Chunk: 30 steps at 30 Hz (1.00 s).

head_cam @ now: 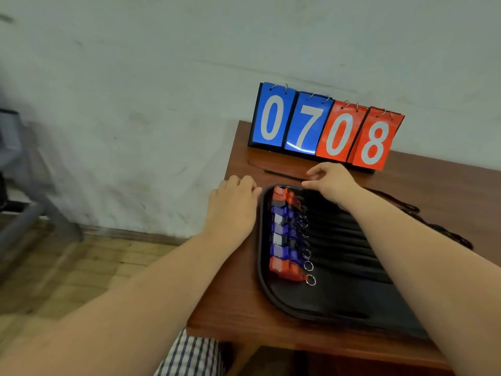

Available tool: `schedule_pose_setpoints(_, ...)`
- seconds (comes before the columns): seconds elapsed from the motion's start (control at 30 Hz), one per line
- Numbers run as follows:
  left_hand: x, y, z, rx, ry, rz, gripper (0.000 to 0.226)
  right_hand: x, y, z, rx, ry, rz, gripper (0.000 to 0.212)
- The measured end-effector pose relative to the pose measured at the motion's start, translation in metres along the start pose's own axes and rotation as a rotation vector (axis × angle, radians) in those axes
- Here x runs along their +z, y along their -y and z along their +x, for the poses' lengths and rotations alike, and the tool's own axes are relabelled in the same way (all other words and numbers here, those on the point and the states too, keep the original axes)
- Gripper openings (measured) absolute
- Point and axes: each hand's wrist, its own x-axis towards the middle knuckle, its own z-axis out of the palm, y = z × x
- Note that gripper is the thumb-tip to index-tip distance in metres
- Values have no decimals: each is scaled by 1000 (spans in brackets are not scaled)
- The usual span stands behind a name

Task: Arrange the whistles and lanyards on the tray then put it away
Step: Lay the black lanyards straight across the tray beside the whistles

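A pale, scuffed wall [162, 77] is being filmed behind a brown wooden table [238, 308], and the near left part of the table is being taken up by a black tray [339, 302] with a raised rim. At the table's back edge a flip scoreboard [325, 126] is being propped upright, with 07 being displayed on blue cards and 08 on red. The tray is being flanked by both hands. The left hand [233, 210] is being rested back-up on the table just beside the tray's far left corner, fingers loosely bent and touching the rim, with nothing being held. The right hand [332, 181] is being held over the tray's far edge with fingers loosely curled, and whether anything is being pinched cannot be told. Black lanyards [339, 234] are being kept in parallel rows across the tray, and more black cord is being seen on the table beyond the right forearm. A column of whistles [283, 234], red at both ends and blue between, is being lined along the tray's left side, with small metal rings [311, 280] being shown at their right ends
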Motion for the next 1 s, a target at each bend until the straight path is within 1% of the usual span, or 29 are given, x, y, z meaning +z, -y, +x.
schedule_pose_setpoints(0.07,2,1,2,-10,3,8,30,3,3,8,59,17,26,27)
schedule_pose_setpoints(0.17,3,0,2,-25,15,-5,31,2,11,14,126,48,31,13)
schedule_pose_setpoints(0.2,3,0,2,-26,16,-10,31,0,15,14,147,70,12,12)
schedule_pose_setpoints(0.3,4,1,3,-31,15,-17,32,-1,23,11,172,141,-99,20)
schedule_pose_setpoints(0.37,3,1,3,-35,26,-26,34,-1,21,7,125,145,-147,15)
schedule_pose_setpoints(0.47,4,1,3,-40,28,-42,34,-5,14,-1,12,79,-151,7)
schedule_pose_setpoints(0.6,1,0,3,-44,30,-60,33,-24,20,-18,-66,10,26,8)
schedule_pose_setpoints(0.7,-2,-1,4,-48,29,-98,31,-45,31,-34,-130,-60,96,10)
schedule_pose_setpoints(0.8,-5,-2,2,-57,8,-155,30,-71,42,-56,-191,-126,176,3)
schedule_pose_setpoints(0.87,-7,-3,1,-68,-9,-187,30,-90,53,-75,-235,-166,211,8)
schedule_pose_setpoints(0.93,-10,-4,1,-76,-28,-243,29,-108,65,-98,-282,-192,222,10)
schedule_pose_setpoints(1.0,-16,-5,-4,-96,-51,-376,24,-123,75,-124,-303,-211,238,6)
